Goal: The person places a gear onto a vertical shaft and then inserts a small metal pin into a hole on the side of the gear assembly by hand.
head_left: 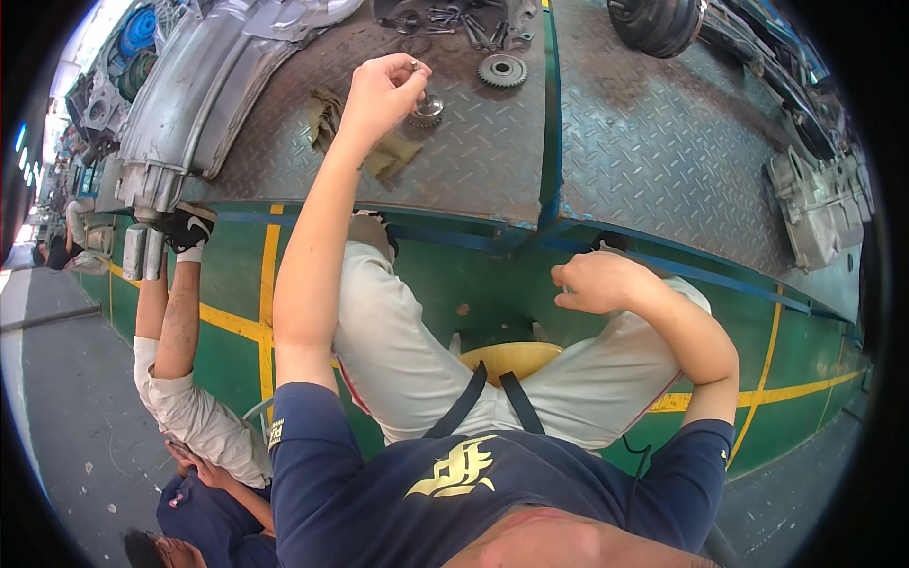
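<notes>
My left hand [386, 93] reaches out over a steel tread-plate tabletop [473, 180], thumb and fingers pinched on a small metal part [414, 66] of which only the tip shows. Just beside that hand, a small gear [428, 110] with a shiny hub rests on the plate. Farther right lies a larger toothed gear ring [502, 71]. An olive-brown rag [390, 157] is spread under my left wrist. My right hand [601, 282] hovers over my right thigh with its fingers curled; what they hold, if anything, is too small to make out.
A big silver gearbox housing [204, 99] occupies the table's left side. Loose metal parts [483, 33] lie at the back. Across a narrow gap, a second tread-plate table [653, 142] carries another casting [816, 204]. A person [213, 473] sits close on my left.
</notes>
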Motion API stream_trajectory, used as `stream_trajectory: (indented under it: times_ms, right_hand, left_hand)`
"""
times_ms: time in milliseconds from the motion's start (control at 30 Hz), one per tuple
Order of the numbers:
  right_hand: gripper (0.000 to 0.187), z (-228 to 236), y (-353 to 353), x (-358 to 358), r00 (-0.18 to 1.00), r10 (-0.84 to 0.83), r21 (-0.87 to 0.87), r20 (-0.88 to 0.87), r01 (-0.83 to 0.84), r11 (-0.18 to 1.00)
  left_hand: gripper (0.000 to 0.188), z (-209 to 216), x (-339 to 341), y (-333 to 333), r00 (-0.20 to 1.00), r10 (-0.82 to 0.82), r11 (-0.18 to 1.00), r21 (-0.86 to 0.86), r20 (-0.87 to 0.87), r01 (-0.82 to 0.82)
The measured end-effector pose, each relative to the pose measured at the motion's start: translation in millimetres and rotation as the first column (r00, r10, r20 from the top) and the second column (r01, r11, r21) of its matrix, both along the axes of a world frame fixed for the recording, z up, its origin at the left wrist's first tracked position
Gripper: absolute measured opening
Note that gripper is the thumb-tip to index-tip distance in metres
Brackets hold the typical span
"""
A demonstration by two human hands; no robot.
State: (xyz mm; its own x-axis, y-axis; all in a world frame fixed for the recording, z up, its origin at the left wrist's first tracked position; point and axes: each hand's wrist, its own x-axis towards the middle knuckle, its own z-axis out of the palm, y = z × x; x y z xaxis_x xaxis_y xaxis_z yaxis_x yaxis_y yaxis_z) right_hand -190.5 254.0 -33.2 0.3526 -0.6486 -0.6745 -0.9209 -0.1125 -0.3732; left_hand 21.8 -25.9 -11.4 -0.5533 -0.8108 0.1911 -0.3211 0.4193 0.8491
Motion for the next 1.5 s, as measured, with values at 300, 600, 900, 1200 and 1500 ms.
stream_trajectory:
  times_ms: [300, 600, 900, 1200, 1500]
  right_hand:
    - [0.04, 0.9, -0.3, 0.5, 1.0, 0.005, -0.002, 0.007, -0.005, 1.0]
    - [0.04, 1.4, 2.1, -1.1, 1.0, -0.002, 0.0, 0.007, 0.002, 1.0]
    - [0.04, -1.2, 3.0, -1.3, 1.0, -0.001, 0.009, -0.004, 0.001, 1.0]
    - [0.04, -2.0, 4.0, -1.9, 1.0, -0.003, 0.009, -0.006, 0.003, 1.0]
    - [0.038, -4.1, 5.4, -2.5, 1.0, -0.025, -0.013, 0.02, 0.025, 1.0]
  left_hand:
    - [0.022, -9.2, -4.0, -16.4, 0.991, 0.132, 0.98, -0.155, 0.028, -0.126]
    - [0.021, -2.9, 11.3, -2.9, 0.986, 0.142, 0.971, -0.206, 0.084, -0.122]
    - [0.017, 3.0, 12.6, 10.2, 0.993, 0.107, 0.955, -0.285, 0.053, -0.087]
    - [0.018, 0.0, 11.6, -1.2, 0.99, 0.136, 0.943, -0.311, 0.049, -0.114]
    - [0.022, 1.0, 18.7, -6.2, 0.975, 0.203, 0.949, -0.262, 0.09, -0.173]
